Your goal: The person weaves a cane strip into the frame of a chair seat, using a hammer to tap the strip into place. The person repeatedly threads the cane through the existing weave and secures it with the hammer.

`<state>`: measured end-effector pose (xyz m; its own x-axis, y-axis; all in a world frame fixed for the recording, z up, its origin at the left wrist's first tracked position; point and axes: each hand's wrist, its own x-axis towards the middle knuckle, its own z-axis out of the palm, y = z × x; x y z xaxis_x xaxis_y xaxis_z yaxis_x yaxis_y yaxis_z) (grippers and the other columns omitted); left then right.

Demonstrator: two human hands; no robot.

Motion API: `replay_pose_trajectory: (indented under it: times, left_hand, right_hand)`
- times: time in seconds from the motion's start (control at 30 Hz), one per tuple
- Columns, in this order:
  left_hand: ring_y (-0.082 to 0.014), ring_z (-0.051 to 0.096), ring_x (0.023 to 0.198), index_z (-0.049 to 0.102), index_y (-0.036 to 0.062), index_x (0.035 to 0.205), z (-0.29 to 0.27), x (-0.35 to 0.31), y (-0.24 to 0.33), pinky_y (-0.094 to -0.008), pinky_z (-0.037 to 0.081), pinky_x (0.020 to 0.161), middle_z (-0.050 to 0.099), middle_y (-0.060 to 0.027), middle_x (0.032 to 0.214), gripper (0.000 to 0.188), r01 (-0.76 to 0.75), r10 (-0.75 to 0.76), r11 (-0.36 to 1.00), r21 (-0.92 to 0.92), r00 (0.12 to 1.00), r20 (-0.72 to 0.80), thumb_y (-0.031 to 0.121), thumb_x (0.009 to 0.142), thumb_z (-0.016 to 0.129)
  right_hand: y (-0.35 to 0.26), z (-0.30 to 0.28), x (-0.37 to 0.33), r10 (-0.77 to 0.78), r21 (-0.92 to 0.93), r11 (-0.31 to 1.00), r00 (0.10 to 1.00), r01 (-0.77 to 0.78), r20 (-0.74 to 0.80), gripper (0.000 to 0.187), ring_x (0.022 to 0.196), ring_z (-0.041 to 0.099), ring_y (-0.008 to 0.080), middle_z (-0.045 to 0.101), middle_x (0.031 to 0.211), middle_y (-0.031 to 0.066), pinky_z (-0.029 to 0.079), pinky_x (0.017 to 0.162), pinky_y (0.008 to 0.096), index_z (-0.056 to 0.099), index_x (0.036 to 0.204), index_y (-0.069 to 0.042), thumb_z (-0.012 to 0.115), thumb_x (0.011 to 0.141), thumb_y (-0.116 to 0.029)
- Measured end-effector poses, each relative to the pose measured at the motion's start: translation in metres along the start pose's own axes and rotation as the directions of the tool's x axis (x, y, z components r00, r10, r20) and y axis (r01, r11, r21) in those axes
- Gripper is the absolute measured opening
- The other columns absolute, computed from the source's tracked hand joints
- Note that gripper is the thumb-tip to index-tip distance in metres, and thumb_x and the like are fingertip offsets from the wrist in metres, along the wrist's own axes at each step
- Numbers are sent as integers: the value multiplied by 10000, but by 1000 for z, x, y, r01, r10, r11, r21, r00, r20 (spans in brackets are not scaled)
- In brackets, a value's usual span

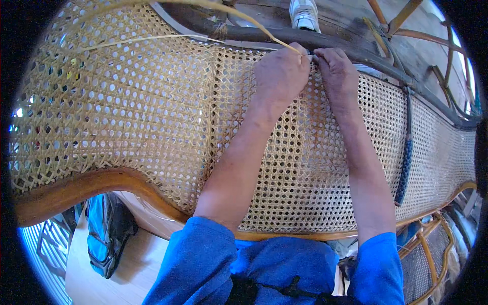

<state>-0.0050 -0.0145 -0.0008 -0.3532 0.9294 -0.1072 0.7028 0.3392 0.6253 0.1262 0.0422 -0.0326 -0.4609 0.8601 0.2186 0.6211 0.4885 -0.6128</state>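
Note:
A woven cane panel with an open hole pattern stretches across in front of me. Both hands work close together at its far edge, beside a dark rail. My left hand is closed in a pinch on a long pale cane strip, which arcs away to the upper left. Just right of it, my right hand has its fingers pressed together at the same edge. What those fingertips hold is too small to tell. Another thin strip lies over the panel's far left part.
A slim tool with a dark blue textured grip lies on the panel, right of my right forearm. Curved brown wood frames the near edge. A blue and black backpack is at lower left. Wooden poles and a white shoe show beyond the rail.

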Motion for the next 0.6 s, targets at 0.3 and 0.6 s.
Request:
replay_pose_trajectory:
  times: [0.3, 0.6]
  left_hand:
    - [-352, 633, 791, 661, 118, 906, 0, -1, 1, -441, 500, 710, 653, -168, 812, 225, -11, 10, 999, -31, 1000, -18, 309, 840, 560]
    - [-354, 635, 759, 662, 117, 862, 2, -1, -1, -440, 505, 678, 649, -164, 766, 214, -36, 35, 998, -54, 999, -26, 315, 824, 591]
  right_hand:
    - [0, -3, 4, 34, 15, 999, 995, -35, 92, 158, 867, 593, 313, 597, 902, 130, 478, 768, 385, 649, 936, -66, 563, 803, -66]
    - [-1, -3, 3, 47, 43, 998, 995, -51, 93, 165, 878, 588, 315, 603, 911, 154, 470, 788, 378, 646, 941, -34, 601, 786, -69]
